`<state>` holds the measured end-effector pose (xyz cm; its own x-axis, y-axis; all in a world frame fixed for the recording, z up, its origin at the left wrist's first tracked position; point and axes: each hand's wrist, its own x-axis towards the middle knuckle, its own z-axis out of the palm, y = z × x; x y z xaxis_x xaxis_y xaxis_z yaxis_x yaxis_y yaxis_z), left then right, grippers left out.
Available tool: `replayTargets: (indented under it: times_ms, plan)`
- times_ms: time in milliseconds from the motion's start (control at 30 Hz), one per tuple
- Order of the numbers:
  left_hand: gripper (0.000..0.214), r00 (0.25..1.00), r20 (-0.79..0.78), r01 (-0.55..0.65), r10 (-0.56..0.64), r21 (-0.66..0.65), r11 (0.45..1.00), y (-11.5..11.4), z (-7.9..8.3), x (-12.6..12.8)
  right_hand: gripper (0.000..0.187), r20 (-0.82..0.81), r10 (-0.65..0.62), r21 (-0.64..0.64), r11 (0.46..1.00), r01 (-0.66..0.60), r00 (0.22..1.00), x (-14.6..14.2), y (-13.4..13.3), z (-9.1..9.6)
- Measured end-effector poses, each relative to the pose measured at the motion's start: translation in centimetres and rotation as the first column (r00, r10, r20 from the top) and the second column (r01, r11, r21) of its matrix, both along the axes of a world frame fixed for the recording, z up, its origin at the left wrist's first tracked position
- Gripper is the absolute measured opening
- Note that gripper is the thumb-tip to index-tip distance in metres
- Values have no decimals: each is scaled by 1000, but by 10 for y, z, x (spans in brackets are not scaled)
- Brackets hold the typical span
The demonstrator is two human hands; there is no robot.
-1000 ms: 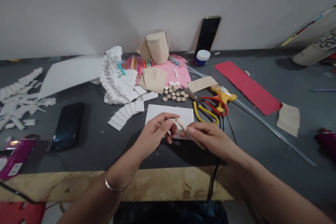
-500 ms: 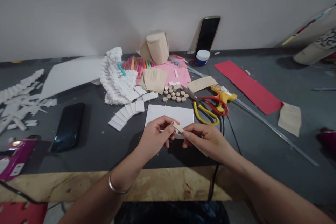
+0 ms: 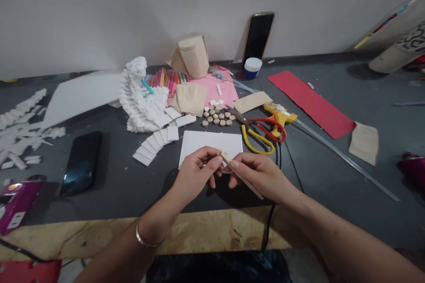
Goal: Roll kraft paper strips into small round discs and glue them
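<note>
A narrow beige strip (image 3: 251,187), which looks like cloth or paper, runs between my two hands in front of a white board (image 3: 212,140). My left hand (image 3: 199,169) pinches its far end, where the strip seems folded or wrapped over. Thumb and fingers of my right hand (image 3: 257,172) are closed on it lower down, and its tail hangs below the palm. Behind the board lie several small beige rolled discs (image 3: 217,117). Red-and-yellow scissors (image 3: 260,126) rest beside them, against a yellow glue gun (image 3: 280,119).
White square tiles (image 3: 156,143) and a black phone (image 3: 81,163) lie to the left. Farther back are a crumbly white foam piece (image 3: 141,101), a beige roll (image 3: 194,57), crayons (image 3: 166,78) and a lidded jar (image 3: 252,68). A red strip (image 3: 310,104) and a clear glue stick (image 3: 348,163) lie right.
The strip has turned slightly between my fingers, and more of its tail shows below my right hand. The camera view has shifted a little; the things on the table have stayed put.
</note>
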<state>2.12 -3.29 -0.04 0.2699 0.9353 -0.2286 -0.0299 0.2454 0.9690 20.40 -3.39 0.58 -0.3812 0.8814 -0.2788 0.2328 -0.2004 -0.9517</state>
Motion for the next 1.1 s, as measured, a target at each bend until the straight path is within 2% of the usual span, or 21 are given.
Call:
replayTargets:
  times_ms: [333,500,667,733,867,1000,1100]
  plan:
    - [34,1000,4,15,-15,2,1000,0,0,-1,32,47,2,95,995,-7,999,0,-2,-4]
    - [37,999,-3,51,-51,7,999,-1,-1,-1,34,180,-10,241,970,-34,984,0,-3,-5]
    - [33,1000,29,13,-12,-57,998,1,-2,0,35,273,-23,323,944,-69,962,0,-4,-4]
    - [32,999,54,-2,6,-77,997,2,-3,1,34,256,-1,303,950,-79,967,0,-4,-4]
    - [28,999,53,1,3,-72,997,3,-4,1,33,123,42,196,978,-66,992,0,-3,-6]
    - [25,996,87,13,-7,-78,997,2,-4,1,33,37,24,94,995,-27,999,1,-2,-8]
    - [25,996,83,25,-17,-93,995,2,-5,1,33,3,4,63,998,-5,1000,2,-2,-9]
